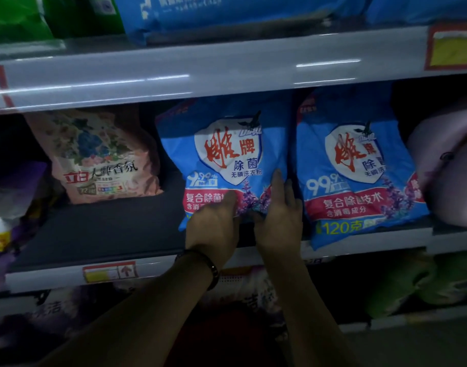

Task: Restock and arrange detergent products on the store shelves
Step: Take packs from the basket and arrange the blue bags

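A blue detergent bag (227, 160) with red characters stands upright on the middle shelf (99, 234). My left hand (213, 226), a dark bracelet on its wrist, grips the bag's lower front, fingers on the red band. My right hand (280, 218) holds the bag's lower right corner: its fingers lie up the front and its thumb tucks in at the bottom edge. Both thumbs meet under the bag. A second, identical blue bag (359, 176) stands just to the right, touching the first.
A pink floral detergent bag (102, 160) stands left of a bare dark stretch of shelf. A pale pink pack (449, 165) sits at far right. Blue bags (240, 14) and green bags (20, 17) fill the upper shelf; purple packs (4, 234) sit at left, more products below.
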`<state>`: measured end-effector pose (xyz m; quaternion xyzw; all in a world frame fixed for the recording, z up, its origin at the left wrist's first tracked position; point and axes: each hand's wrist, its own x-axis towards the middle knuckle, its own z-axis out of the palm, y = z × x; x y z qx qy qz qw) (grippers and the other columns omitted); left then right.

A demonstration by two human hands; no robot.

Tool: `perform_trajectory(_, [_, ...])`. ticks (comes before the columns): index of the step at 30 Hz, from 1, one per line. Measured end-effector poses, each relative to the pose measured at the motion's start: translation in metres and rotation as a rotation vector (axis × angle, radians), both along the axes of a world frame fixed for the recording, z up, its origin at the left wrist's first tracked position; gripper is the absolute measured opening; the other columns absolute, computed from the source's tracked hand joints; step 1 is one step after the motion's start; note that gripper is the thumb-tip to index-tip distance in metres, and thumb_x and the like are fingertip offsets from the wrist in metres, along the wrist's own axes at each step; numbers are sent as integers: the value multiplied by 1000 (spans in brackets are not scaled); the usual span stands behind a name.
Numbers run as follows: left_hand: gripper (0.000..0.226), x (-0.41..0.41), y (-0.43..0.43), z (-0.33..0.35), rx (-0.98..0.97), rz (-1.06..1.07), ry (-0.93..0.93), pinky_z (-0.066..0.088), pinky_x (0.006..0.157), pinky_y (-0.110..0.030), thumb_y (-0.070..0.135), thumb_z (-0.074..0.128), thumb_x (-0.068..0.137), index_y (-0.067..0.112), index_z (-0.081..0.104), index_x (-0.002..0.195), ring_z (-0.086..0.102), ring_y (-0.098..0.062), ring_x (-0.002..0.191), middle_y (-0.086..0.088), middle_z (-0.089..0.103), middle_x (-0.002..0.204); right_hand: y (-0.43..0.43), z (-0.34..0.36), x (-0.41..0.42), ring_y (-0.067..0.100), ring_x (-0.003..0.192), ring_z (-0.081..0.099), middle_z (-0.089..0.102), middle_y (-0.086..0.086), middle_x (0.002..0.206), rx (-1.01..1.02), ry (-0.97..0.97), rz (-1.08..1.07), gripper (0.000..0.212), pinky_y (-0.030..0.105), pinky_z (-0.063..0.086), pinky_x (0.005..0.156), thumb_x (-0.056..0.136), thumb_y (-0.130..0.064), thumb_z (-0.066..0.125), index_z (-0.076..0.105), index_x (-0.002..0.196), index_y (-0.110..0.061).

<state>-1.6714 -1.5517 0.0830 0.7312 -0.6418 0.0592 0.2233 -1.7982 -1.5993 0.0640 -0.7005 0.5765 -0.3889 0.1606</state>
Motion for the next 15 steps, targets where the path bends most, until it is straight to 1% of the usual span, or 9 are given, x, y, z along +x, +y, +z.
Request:
perform_trajectory(2, [44, -3, 0, -4, 30, -9, -22, 56, 71, -42, 34, 62, 97, 26, 45, 136, 71, -36, 91, -11, 74, 104, 3, 1, -9, 44, 148, 33, 27, 18, 168, 16, -5, 30, 102, 52, 38, 115, 89, -22, 79, 13, 167, -26])
perform_trajectory(4, [45, -6, -2, -5, 53, -6, -35, 56, 72, -45, 28, 61, 97, 23, 44, 139, 71, -39, 91, -14, 74, 103, 9, 4, -21, 40, 142, 44, 40, 19, 161, 16, -53, 66, 94, 48, 43, 112, 88, -28, 79, 24, 164, -23])
perform_trajectory(6, [48, -7, -3, -7, 68, 5, -34, 56, 75, -45, 26, 60, 98, 20, 43, 142, 69, -39, 92, -15, 73, 105, 17, 7, -36, 33, 128, 60, 58, 14, 146, -38, -131, 75, 78, 42, 53, 101, 87, -31, 79, 43, 155, -21])
perform_trajectory(8, [51, -9, -4, -8, 85, 19, -33, 53, 78, -43, 27, 58, 98, 17, 40, 145, 67, -38, 96, -16, 71, 109, 27, 9, -54, 26, 112, 67, 67, 8, 128, -116, -158, 44, 58, 35, 54, 89, 87, -31, 77, 57, 140, -20])
perform_trajectory(10, [56, -15, 1, -7, 100, 19, -34, 48, 83, -41, 35, 60, 96, 15, 38, 144, 63, -37, 101, -15, 69, 113, 35, 11, -76, 25, 103, 66, 68, 7, 114, -221, -159, -29, 37, 35, 52, 85, 88, -25, 76, 66, 123, -16])
perform_trajectory(12, [67, -22, 7, -6, 143, 67, -26, 45, 90, -43, 51, 63, 92, 15, 37, 142, 59, -37, 109, -12, 65, 120, 39, 6, -104, 27, 99, 64, 67, 10, 107, -333, -180, -124, 25, 38, 51, 85, 88, -16, 77, 69, 111, -10])
perform_trajectory(13, [69, -26, 10, -5, 147, 129, -13, 45, 92, -45, 58, 64, 89, 16, 39, 138, 59, -38, 110, -11, 65, 119, 40, 1, -119, 29, 100, 63, 66, 11, 106, -367, -188, -174, 24, 40, 52, 85, 87, -14, 77, 69, 109, -8])
perform_trajectory(14, [65, -30, 12, -4, 109, 187, 9, 46, 91, -46, 61, 63, 88, 16, 45, 130, 60, -39, 107, -11, 66, 113, 40, -3, -133, 31, 102, 62, 65, 13, 107, -381, -190, -222, 26, 42, 52, 86, 87, -13, 78, 68, 110, -7])
perform_trajectory(15, [56, -36, 14, -4, 25, 199, 33, 47, 87, -47, 60, 63, 88, 15, 50, 120, 62, -39, 100, -11, 67, 105, 40, -8, -146, 34, 104, 61, 63, 15, 109, -380, -185, -267, 29, 45, 53, 86, 87, -15, 78, 68, 113, -8])
